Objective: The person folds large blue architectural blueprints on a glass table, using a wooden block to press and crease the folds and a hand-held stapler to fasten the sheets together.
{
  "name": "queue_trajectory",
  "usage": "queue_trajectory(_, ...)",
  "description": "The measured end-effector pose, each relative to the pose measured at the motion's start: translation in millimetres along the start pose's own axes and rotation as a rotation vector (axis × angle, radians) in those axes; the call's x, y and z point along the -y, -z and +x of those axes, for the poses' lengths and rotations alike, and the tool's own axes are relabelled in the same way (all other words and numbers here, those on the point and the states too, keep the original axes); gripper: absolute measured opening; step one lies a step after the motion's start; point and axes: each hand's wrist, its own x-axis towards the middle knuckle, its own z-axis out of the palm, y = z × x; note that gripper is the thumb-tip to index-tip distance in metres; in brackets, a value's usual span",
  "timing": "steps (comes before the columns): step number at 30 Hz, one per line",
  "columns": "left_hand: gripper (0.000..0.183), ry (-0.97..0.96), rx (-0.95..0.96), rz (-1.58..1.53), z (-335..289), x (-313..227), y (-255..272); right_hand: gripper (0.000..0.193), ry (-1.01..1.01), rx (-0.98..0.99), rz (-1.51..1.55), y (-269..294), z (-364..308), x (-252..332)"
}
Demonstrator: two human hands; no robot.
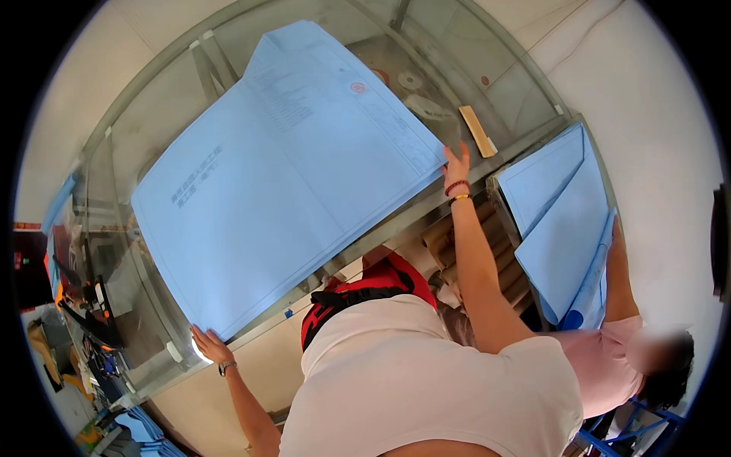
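Note:
A large blue drawing sheet (259, 183), with printing and a round red stamp, spreads over a glass-topped table (525, 91). Layered edges along its near side suggest more than one sheet, and its far end rises to an angled flap. My left hand (212, 346), wearing a watch, touches the near-left corner with its fingers stretched out along the edge. At the right corner my right hand (455, 164), with a red bracelet at the wrist, has thumb and fingers around the sheet's edge. The undersides of both corners are hidden.
A tan strip (477, 131) lies beside my right hand. On the right, another person (601, 358) in pink handles blue sheets (560, 221) on a neighbouring surface. Brown rolls (487, 251) sit below the table edge. Tools and clutter (99, 327) crowd the left end.

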Motion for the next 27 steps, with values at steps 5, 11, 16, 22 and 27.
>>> queue_trajectory(5,0.064,-0.01,0.116,-0.4,0.1,19.8,21.9,0.028,0.021,0.242,-0.503,11.3,25.7,7.6)
queue_trajectory(11,0.085,0.003,0.209,-0.404,-7.6,21.1,36.4,0.027,0.16,0.264,-0.542,18.0,22.3,1.0)
queue_trajectory(16,0.081,0.061,0.244,-0.429,-9.4,25.7,36.9,0.041,-0.191,0.506,-0.253,29.6,22.1,26.2)
queue_trajectory(22,0.081,0.031,0.273,-0.388,-8.3,16.7,38.0,0.058,-0.096,0.913,-0.325,48.6,25.6,34.3)
queue_trajectory(27,0.08,-0.002,0.255,-0.344,-10.7,23.7,37.5,0.061,-0.001,0.952,-0.317,45.2,22.0,33.1)
